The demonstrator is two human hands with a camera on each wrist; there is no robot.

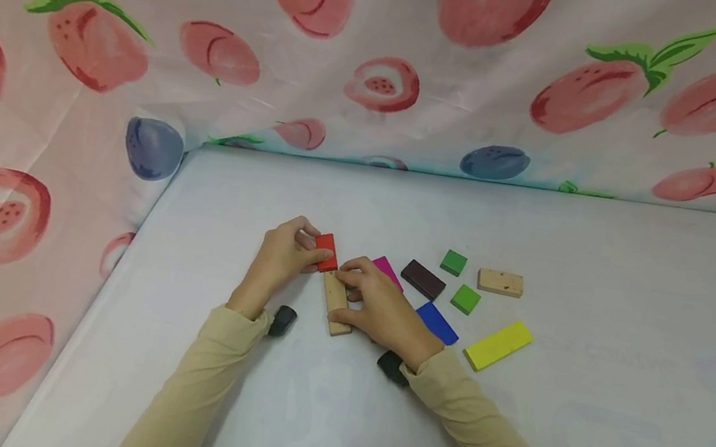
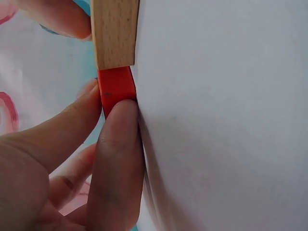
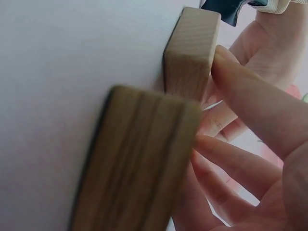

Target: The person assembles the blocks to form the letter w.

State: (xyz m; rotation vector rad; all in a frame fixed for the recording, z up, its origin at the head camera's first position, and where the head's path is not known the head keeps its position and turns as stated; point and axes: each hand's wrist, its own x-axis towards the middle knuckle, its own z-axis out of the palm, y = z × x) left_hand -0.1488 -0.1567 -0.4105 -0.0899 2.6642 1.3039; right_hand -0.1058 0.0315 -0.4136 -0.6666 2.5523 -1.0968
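- Head view: the left hand (image 1: 283, 255) pinches the red block (image 1: 328, 241) between thumb and fingers, while the right hand (image 1: 382, 309) holds the plain wooden block (image 1: 336, 294) along its length. The red block sits at the far end of the wooden one on the bench (image 1: 634, 299). The step in hand looks like setting the two end to end; the next move would seem to call for squaring that joint before either grip loosens. Only here do the spread blocks to the right show: magenta (image 1: 387, 270), dark brown (image 1: 422, 280), two green (image 1: 453, 262), blue (image 1: 437, 322), yellow (image 1: 499, 345) and a second plain one (image 1: 500, 282).
- Left wrist view: a close look at the joint, which the head view shows small. The wooden end appears to meet the red block, and the left grip's pinch is plain.
- Right wrist view: the right grip's fingertip presses the wooden block's side; the red block cannot be made out. A blurred, striped wooden block (image 3: 139, 163) fills the foreground, largely hidden from the head view.
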